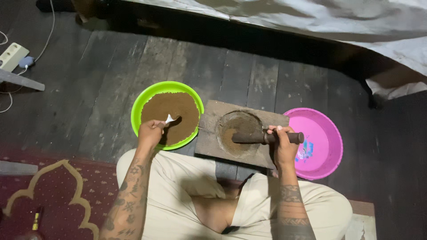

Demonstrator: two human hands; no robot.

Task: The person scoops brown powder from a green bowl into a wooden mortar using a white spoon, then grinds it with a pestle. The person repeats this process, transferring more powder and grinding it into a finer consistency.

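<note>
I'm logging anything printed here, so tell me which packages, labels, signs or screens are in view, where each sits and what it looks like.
Printed mark: inside the pink basin, near its left wall beside the right hand; small blue and red patch, too blurred to make out.
No packages, signs or screens in view.

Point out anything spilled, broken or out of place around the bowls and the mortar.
Nothing stands out. The brown powder stays inside the green bowl and the mortar's hollow; no spill shows on the floor. The pink bowl sits upright.
</note>
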